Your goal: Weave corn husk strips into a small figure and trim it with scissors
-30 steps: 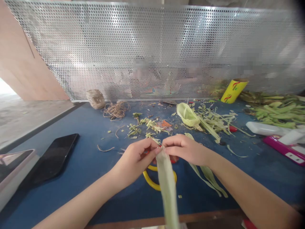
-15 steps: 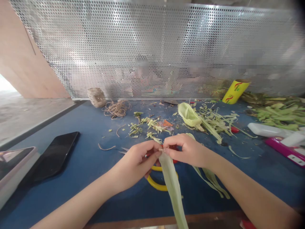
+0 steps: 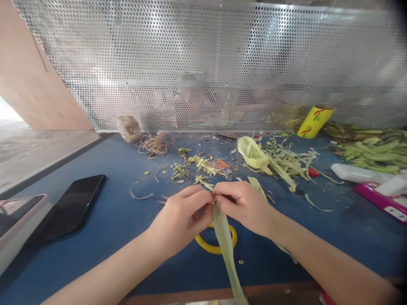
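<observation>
A long pale-green strip of corn husk [image 3: 224, 237] hangs from my fingertips down past the table's front edge. My left hand [image 3: 186, 212] pinches its upper end between thumb and fingers. Meeting it there, my right hand [image 3: 243, 206] is closed in a pinch on the same end; the fingertips hide the exact grip. Under the strip on the table lies a yellow ring-shaped handle [image 3: 210, 248], partly covered by the hands. Another piece of husk [image 3: 257, 186] lies behind my right hand. Small green scraps [image 3: 203, 165] are scattered beyond the fingers.
On the blue table [image 3: 127, 228] lie a black phone [image 3: 76, 203], a tangle of twine [image 3: 155, 145], a cupped husk [image 3: 252, 154], shredded strips [image 3: 286, 156] and a purple-and-white object [image 3: 380, 199]. A yellow roll [image 3: 315, 122] stands tilted near the perforated metal screen [image 3: 206, 51]. People sit behind it.
Both hands stay together at the husk's top end, with the fingers drawn in closer. The strip's lower part has swung slightly left, and my right forearm covers more of the husk behind it.
</observation>
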A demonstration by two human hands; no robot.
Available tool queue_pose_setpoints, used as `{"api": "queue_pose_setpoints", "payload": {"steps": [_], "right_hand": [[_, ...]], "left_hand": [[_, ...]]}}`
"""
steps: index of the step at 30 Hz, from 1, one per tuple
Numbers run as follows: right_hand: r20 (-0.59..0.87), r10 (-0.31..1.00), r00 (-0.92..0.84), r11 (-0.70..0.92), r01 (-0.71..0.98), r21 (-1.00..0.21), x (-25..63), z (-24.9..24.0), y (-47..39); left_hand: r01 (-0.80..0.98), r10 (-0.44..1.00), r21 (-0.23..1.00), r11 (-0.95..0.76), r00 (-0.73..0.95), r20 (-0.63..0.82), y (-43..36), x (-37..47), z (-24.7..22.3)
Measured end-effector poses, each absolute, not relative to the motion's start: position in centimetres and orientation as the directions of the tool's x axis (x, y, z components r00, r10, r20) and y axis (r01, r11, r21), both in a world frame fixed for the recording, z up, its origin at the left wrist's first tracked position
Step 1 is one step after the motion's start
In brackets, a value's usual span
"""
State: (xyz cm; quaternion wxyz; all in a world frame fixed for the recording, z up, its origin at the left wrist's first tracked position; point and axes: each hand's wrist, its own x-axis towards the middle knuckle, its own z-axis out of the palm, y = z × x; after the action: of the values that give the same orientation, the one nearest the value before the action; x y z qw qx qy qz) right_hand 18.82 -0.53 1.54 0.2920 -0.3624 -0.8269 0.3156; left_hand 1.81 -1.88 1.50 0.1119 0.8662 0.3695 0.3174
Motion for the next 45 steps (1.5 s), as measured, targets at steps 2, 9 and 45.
{"api": "queue_pose_setpoints", "payload": {"steps": [2, 9, 45], "right_hand": [[0.242, 0.812, -0.530, 0.482, 0.378, -0.790, 18.7, 1.5, -0.6], [0.200, 0.830, -0.520, 0.453, 0.420, -0.786, 19.1, 1.9, -0.5], [0.159, 0.957, -0.244, 0.189, 0.103, -0.977, 18.8, 0.9, 0.6]], "left_hand": [[0.573, 0.708, 0.420, -0.704, 0.512, 0.486, -2.0, 1.7, 1.6], [0.593, 0.868, 0.634, -0.496, 0.361, 0.342, -1.9, 1.9, 1.8], [0.555, 0.659, 0.437, -0.708, 0.296, 0.692, -2.8, 2.3, 1.3]]}}
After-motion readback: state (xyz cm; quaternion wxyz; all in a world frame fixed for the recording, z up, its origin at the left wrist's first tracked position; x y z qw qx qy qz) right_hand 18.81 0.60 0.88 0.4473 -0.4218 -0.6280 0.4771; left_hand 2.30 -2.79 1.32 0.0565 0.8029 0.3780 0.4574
